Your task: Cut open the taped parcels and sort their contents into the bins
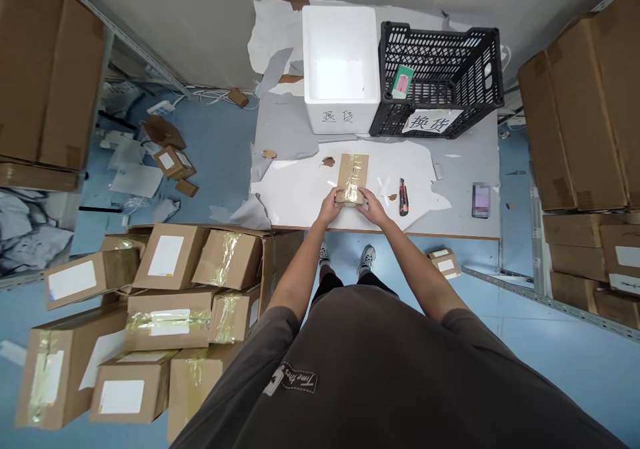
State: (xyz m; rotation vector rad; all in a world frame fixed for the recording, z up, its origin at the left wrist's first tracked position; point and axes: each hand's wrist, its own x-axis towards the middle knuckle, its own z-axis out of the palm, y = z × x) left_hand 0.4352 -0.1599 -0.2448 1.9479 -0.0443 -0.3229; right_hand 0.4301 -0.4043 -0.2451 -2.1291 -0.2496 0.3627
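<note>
Taped box (353, 172) is close to the front edge of the table (465, 152), fingers of the left hand (330, 206) and right hand (373, 207) closed on its near corners, presumably for steadiness; the utility knife (403, 198) (red and black) lies within reach.

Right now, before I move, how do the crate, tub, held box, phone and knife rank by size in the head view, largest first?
1. Crate
2. Tub
3. Held box
4. Phone
5. Knife: about as long as the phone, but narrower.
</note>
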